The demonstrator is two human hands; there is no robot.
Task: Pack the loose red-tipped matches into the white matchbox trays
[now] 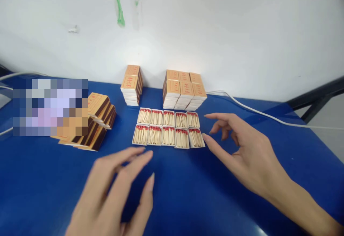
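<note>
Two rows of open matchbox trays (168,135) lie side by side on the blue table, filled with red-tipped matches (181,139). My right hand (242,146) is at the right end of the rows, thumb and fingers apart, with its thumb tip close to the front right tray (196,138); whether it touches cannot be told. In front of the rows' left end is my left hand (115,189), fingers spread and holding nothing. Behind the trays stand a small stack of matchboxes (130,83) and a wider block of stacked matchboxes (185,89).
At the left, a loose pile of matchboxes (99,117) with dark striking sides leans over the table (172,193); a pixelated patch hides part of it. A white cable (249,110) runs along the back right. The white wall (215,31) rises behind, with a black metal bar (319,98) at right.
</note>
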